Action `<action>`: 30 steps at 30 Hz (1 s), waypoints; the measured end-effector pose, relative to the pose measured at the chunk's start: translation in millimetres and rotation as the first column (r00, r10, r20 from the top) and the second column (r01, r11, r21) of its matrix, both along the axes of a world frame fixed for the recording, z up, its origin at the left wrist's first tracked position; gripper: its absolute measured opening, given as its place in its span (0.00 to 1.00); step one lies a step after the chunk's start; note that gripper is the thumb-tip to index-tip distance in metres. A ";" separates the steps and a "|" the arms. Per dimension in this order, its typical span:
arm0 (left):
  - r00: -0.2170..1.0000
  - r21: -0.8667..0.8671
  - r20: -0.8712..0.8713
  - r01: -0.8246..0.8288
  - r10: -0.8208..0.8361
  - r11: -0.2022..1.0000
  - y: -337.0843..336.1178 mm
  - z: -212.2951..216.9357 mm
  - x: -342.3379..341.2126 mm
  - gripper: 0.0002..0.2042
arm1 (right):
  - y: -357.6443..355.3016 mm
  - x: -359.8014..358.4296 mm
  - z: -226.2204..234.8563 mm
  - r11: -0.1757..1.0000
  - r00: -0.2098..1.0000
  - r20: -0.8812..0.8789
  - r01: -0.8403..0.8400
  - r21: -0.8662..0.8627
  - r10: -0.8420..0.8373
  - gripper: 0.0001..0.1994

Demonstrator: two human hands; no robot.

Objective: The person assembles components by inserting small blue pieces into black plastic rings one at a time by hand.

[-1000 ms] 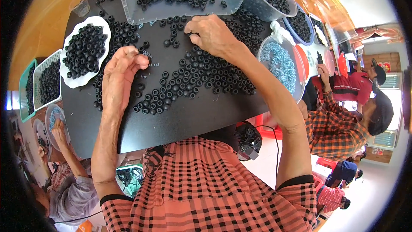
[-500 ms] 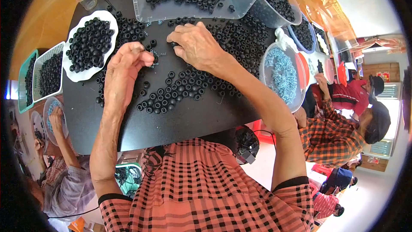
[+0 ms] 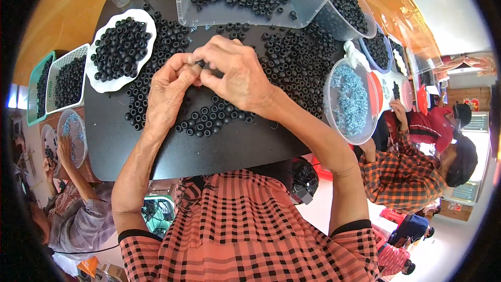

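Observation:
My two hands meet above the dark table, fingertips touching. A small black bead (image 3: 201,63), a round piece with a hole, shows between them. My right hand (image 3: 239,72) is closed with thumb and fingers on this bead. My left hand (image 3: 168,87) is closed in a pinch against the same spot; what its fingertips hold is hidden. Under and around the hands lie many loose black beads (image 3: 209,117). A few tiny blue springs (image 3: 193,28) lie beyond the hands, near the clear bin.
A white scalloped plate (image 3: 99,84) of beads stands left, a clear bin (image 3: 245,20) at the back. To the right are a clear tub (image 3: 330,84) of blue springs and a deep bead tub (image 3: 334,28). Co-workers sit at both sides, one in an orange plaid shirt (image 3: 396,175).
My hands were apart; they have come together, with the right hand bringing a black bead to the left fingertips. The view has shifted slightly.

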State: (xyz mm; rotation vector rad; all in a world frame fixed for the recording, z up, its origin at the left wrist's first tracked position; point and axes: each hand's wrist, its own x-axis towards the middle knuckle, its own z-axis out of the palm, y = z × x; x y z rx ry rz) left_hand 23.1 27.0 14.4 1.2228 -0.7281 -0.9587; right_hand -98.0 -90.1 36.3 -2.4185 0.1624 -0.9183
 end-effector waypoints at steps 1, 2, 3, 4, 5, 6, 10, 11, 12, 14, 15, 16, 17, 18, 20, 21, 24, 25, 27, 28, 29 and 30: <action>0.999 0.023 0.048 -0.008 0.007 1.000 0.4 0.4 -0.3 0.07 | 3.8 0.4 1.8 1.000 1.000 0.002 -0.002 0.001 0.002 0.14; 0.999 0.028 0.049 -0.002 0.000 1.000 0.9 2.8 -0.4 0.08 | 7.3 0.7 3.5 0.999 1.000 0.010 0.019 -0.048 -0.019 0.14; 0.999 0.029 0.050 -0.004 0.002 1.000 1.3 2.6 0.3 0.08 | 9.2 1.5 4.0 0.994 0.999 0.019 0.041 -0.098 -0.039 0.15; 1.000 0.014 0.020 0.014 -0.014 1.000 1.7 2.2 1.6 0.08 | 8.6 3.3 1.6 0.997 0.999 0.042 0.023 -0.078 -0.020 0.15; 0.999 -0.001 -0.009 0.031 -0.031 1.000 1.9 1.7 2.8 0.08 | 9.2 2.4 0.4 0.997 0.999 0.044 0.020 -0.078 -0.017 0.15; 1.000 0.000 -0.008 0.028 -0.028 1.000 1.5 1.1 3.7 0.08 | 10.5 0.2 0.2 0.996 0.999 0.041 -0.009 0.088 0.005 0.16; 0.946 -0.098 -0.298 0.106 -0.131 0.990 -0.3 -4.6 5.1 0.09 | 8.8 -6.5 -1.5 0.968 0.997 0.081 -0.007 0.251 -0.014 0.16; 0.932 -0.115 -0.328 0.124 -0.156 0.986 -0.9 -5.6 5.1 0.09 | 8.1 -7.5 -3.2 0.968 0.997 0.081 -0.005 0.251 -0.016 0.16; 0.932 -0.115 -0.327 0.127 -0.158 0.985 -1.7 -5.4 4.8 0.09 | 7.1 -8.3 -5.2 0.969 0.997 0.075 -0.012 0.248 -0.006 0.16; 0.940 -0.105 -0.304 0.131 -0.157 0.986 -2.6 -4.9 4.1 0.09 | 7.4 -9.1 -9.4 0.969 0.998 0.069 -0.017 0.247 0.000 0.16; 0.939 -0.103 -0.305 0.134 -0.159 0.986 -2.4 -2.1 2.6 0.09 | 8.3 -8.5 -11.4 0.975 0.996 0.088 -0.009 0.221 -0.011 0.16; 0.940 -0.110 -0.301 0.135 -0.162 0.985 -1.8 2.7 0.7 0.09 | 8.6 -8.2 -12.5 0.981 0.994 0.108 0.000 0.194 -0.022 0.15; 0.940 -0.118 -0.297 0.136 -0.165 0.984 -1.4 5.1 -0.6 0.08 | 8.3 -8.7 -12.8 0.981 0.994 0.108 0.003 0.195 -0.025 0.15; 0.940 -0.116 -0.297 0.139 -0.168 0.983 -1.4 3.7 -0.9 0.08 | 8.0 -9.2 -12.8 0.994 0.995 0.082 0.044 0.099 -0.052 0.15; 0.998 0.061 -0.034 0.057 -0.055 0.997 0.5 -1.1 -1.1 0.08 | 8.5 -9.6 -11.5 0.997 0.995 0.057 0.080 0.003 -0.080 0.15; 0.998 0.062 -0.036 0.056 -0.054 0.996 0.7 -3.0 -0.7 0.08 | 8.8 -9.6 -9.8 0.995 0.995 0.054 0.089 -0.048 -0.086 0.15; 0.996 0.045 -0.064 0.064 -0.061 0.997 1.6 -3.8 -1.2 0.08 | 8.8 -9.5 -12.1 0.993 0.993 0.074 0.094 -0.072 -0.089 0.16; 0.980 -0.005 -0.178 0.092 -0.091 0.996 1.7 2.5 -3.9 0.08 | 8.3 -9.6 -12.8 0.994 0.991 0.099 0.094 -0.048 -0.089 0.17; 0.949 -0.057 -0.290 0.112 -0.124 0.992 1.2 2.5 -4.2 0.08 | 9.6 -10.4 -12.6 0.995 0.994 0.077 0.069 0.071 -0.075 0.17; 0.927 -0.084 -0.342 0.130 -0.151 0.988 0.3 -1.4 -1.7 0.08 | 10.3 -10.1 -12.0 0.981 0.996 0.061 0.045 0.190 -0.058 0.17; 0.902 -0.112 -0.393 0.146 -0.179 0.983 0.0 -3.1 -0.3 0.08 | 9.6 -9.9 -13.0 0.981 0.997 0.062 0.042 0.190 -0.055 0.17; 0.903 -0.111 -0.392 0.143 -0.176 0.983 0.8 -2.9 0.2 0.08 | 8.3 -9.9 -15.2 0.979 0.996 0.078 0.021 0.202 -0.038 0.17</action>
